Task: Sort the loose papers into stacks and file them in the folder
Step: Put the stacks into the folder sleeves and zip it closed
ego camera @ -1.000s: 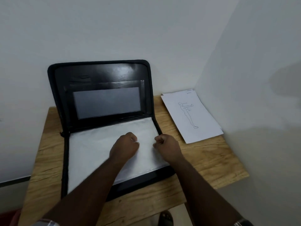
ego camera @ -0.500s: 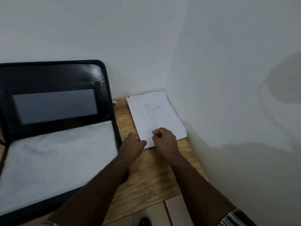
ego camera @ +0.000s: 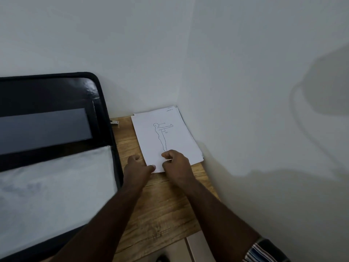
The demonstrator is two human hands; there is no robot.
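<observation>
Folder point(ego camera: 56, 129) first, at the left: a black zip case is laid open on the wooden table point(ego camera: 162, 208), its lid propped against the far wall and a white sheet point(ego camera: 56, 186) seen lying in its near half. Just beside its right edge, the left hand point(ego camera: 137, 169) is placed at the near left corner of the papers point(ego camera: 170, 137), with the thumb pressed on the top sheet; whether the corner is pinched cannot be told. The papers are stacked in the far right corner of the table, against the right wall, and a line drawing of a standing figure is shown on the top sheet. The right hand point(ego camera: 176, 163) is rested on the near edge of the stack, its fingers curled in.
</observation>
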